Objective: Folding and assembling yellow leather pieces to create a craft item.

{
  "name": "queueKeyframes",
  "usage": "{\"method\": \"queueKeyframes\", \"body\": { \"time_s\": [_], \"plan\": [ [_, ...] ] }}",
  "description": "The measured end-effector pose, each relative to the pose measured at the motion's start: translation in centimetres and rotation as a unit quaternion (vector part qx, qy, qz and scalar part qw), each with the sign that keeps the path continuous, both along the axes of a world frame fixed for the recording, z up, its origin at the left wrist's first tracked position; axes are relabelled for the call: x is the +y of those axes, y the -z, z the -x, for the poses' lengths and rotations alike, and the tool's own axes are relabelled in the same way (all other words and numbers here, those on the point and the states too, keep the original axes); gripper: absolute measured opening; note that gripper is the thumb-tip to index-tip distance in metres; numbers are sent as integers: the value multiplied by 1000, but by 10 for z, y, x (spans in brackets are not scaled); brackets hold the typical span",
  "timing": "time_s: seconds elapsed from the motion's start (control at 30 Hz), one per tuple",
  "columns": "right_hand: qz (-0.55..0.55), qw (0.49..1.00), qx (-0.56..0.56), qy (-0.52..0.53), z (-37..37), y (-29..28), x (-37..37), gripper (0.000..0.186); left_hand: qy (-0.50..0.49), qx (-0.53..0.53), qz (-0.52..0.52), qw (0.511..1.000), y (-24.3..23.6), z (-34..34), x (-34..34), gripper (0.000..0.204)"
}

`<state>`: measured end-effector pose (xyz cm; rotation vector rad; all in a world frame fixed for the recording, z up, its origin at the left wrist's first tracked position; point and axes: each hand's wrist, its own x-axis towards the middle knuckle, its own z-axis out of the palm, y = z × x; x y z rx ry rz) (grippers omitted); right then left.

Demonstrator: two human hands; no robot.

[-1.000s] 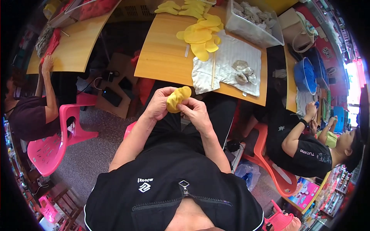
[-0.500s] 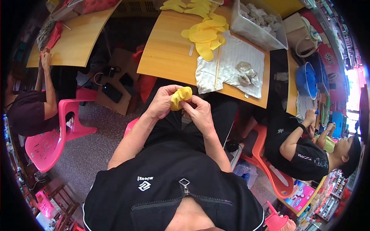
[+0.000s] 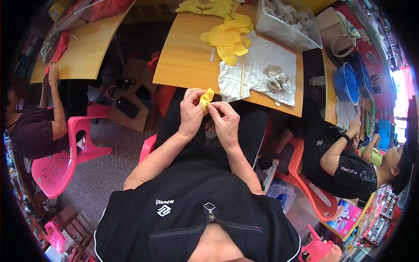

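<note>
A small folded yellow piece [image 3: 206, 98] is pinched between both my hands above my lap, just in front of the wooden table [image 3: 187, 56]. My left hand [image 3: 191, 111] grips its left side and my right hand [image 3: 224, 118] grips its right side with the fingertips. A heap of flat yellow rounds [image 3: 227, 37] lies on the table ahead, next to a white cloth [image 3: 262, 65] that carries a thin stick [image 3: 242, 74] and a few grey lumps [image 3: 275, 78].
A clear tub [image 3: 288, 22] of pale pieces stands at the table's far right. One person in black sits on my right [image 3: 345, 166], another on a pink chair [image 3: 65, 153] at my left by a second wooden table [image 3: 83, 43]. Blue basins [image 3: 347, 83] stand at right.
The yellow piece has been folded smaller and tighter between my fingers. My hands have shifted slightly toward the table edge.
</note>
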<state>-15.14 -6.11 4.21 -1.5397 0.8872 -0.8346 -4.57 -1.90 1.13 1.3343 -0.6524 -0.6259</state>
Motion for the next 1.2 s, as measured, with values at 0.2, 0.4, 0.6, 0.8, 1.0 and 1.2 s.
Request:
{"method": "queueKeyframes", "body": {
  "time_s": [0.2,0.4,0.6,0.8,1.0,1.2],
  "plan": [
    [38,998,47,36,9,4,-6,9,38,51,-33,997,10,13,13,18],
    [33,998,43,39,14,10,-11,10,106,200,-2,974,12,10,18,13],
    [-83,995,3,-49,23,39,-17,12,324,163,-108,926,-2,-8,22,20],
    [-128,991,-38,18,17,31,-15,17,242,215,-103,941,19,-12,22,22],
    [2,999,53,-6,16,11,-11,14,174,9,-121,977,20,-13,18,20],
    [13,996,79,40,16,15,-8,12,89,27,-163,982,13,-2,17,15]
  ]
}}
